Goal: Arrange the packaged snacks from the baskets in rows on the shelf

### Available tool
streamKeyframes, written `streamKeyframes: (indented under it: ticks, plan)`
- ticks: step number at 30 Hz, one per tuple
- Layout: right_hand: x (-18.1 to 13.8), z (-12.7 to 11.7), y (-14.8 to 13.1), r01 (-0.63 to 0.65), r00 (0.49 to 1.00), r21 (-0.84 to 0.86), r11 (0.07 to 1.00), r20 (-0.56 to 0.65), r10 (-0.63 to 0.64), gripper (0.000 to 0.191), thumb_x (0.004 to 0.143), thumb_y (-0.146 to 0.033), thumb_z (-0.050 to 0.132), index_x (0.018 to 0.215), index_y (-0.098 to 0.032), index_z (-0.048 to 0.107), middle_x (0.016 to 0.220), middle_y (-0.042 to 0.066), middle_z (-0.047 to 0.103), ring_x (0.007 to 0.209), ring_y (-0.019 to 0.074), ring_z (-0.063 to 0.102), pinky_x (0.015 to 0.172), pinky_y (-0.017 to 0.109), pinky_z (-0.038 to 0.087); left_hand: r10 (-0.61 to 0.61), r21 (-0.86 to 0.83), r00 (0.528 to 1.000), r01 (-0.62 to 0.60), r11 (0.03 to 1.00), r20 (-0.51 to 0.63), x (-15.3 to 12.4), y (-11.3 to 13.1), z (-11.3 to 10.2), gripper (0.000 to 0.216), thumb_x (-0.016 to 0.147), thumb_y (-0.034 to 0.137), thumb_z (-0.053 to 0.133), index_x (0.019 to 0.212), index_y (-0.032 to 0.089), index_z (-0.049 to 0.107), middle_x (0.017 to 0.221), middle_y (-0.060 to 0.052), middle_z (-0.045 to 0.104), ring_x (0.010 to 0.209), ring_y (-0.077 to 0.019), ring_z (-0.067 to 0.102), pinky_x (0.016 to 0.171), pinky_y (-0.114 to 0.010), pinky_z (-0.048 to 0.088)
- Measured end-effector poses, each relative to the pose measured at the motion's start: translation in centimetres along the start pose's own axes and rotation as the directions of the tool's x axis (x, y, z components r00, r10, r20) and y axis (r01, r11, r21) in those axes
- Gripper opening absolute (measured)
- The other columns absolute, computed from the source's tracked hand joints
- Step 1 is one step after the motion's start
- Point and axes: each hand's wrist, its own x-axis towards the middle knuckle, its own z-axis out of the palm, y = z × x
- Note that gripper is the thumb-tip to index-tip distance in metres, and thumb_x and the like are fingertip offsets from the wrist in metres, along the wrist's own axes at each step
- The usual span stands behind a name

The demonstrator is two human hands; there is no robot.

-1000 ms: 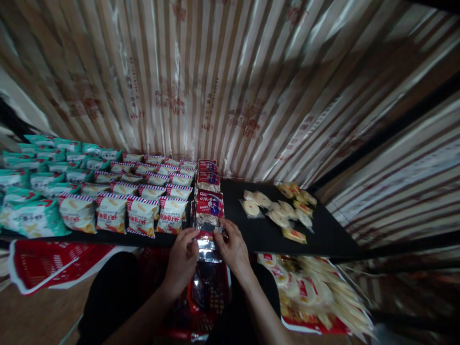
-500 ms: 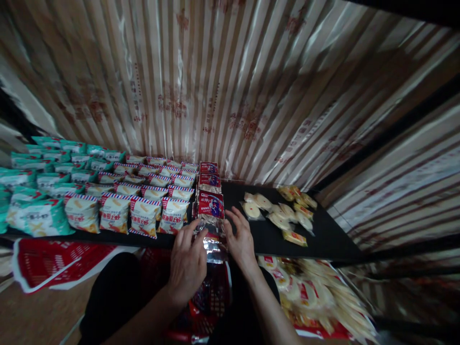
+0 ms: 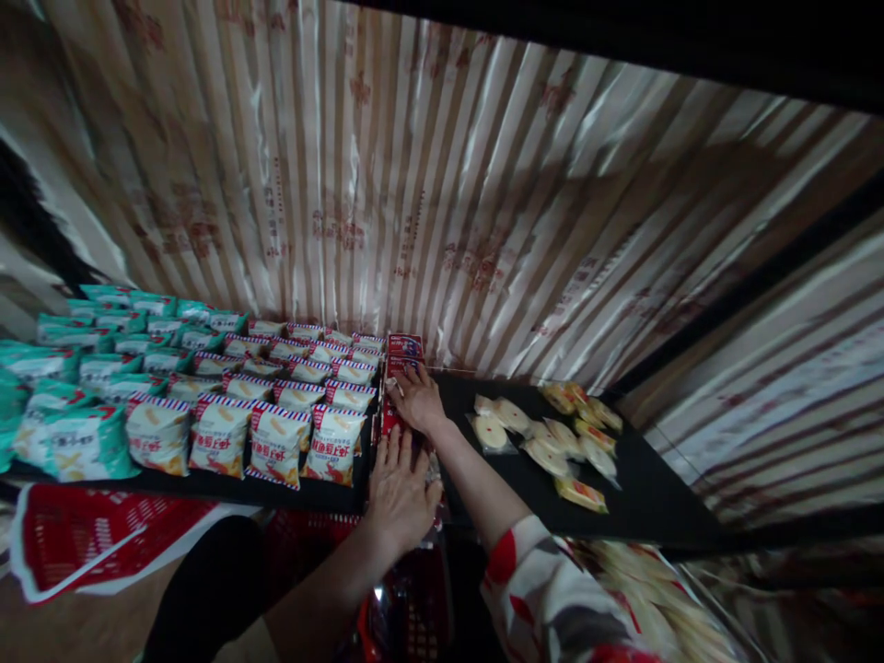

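A column of red snack packets (image 3: 404,348) lies front to back on the black shelf (image 3: 483,483). My right hand (image 3: 418,400) rests flat on the packets toward the back, fingers stretched out. Nearer the front edge, my left hand (image 3: 401,497) lies palm down on the front packets with its fingers spread. Both hands cover much of the column, so only the rear packets and slivers of red show. Just left of them stand rows of white bags with striped tops (image 3: 336,444).
Teal bags (image 3: 89,442) fill the shelf's left end. Clear packets of pale round food (image 3: 492,431) and yellow packets (image 3: 581,494) lie to the right. Red baskets (image 3: 103,534) sit below. A striped plastic sheet (image 3: 428,203) hangs behind; a dark bar crosses above.
My right hand has moved from the front packet to the back of the column. My left hand has shifted right onto the front packets, fingers flattened. The view has tilted slightly.
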Motion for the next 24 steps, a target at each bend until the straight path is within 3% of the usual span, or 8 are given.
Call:
streamKeyframes:
  ticks: [9,24]
  plan:
    - [0.6,2.8,0.5,-0.131,0.989,0.023,0.991,0.072,0.129,0.057,0.09,-0.055,0.028,0.142,-0.032,0.03,0.154,0.0,0.015,0.14,0.0329,0.002,0.108,0.051,0.013,0.004,-0.087,1.0,-0.006,0.996,-0.015,-0.3,-0.4,1.0,0.047,0.085,0.041,0.045,0.127,0.021,0.053,0.139,-0.013,0.046,0.13,-0.0328,0.038,0.109,-0.058,0.022]
    - [0.6,3.6,0.4,-0.115,0.991,0.006,0.993,0.075,0.114,0.056,0.09,-0.053,0.029,0.142,-0.031,0.03,0.155,0.003,0.014,0.14,0.0333,0.0,0.108,0.052,0.01,-0.029,-0.068,0.997,0.024,0.997,-0.074,-0.4,-0.4,1.6,0.045,0.083,0.037,0.048,0.125,0.02,0.055,0.135,-0.013,0.05,0.129,-0.036,0.038,0.105,-0.059,0.029]
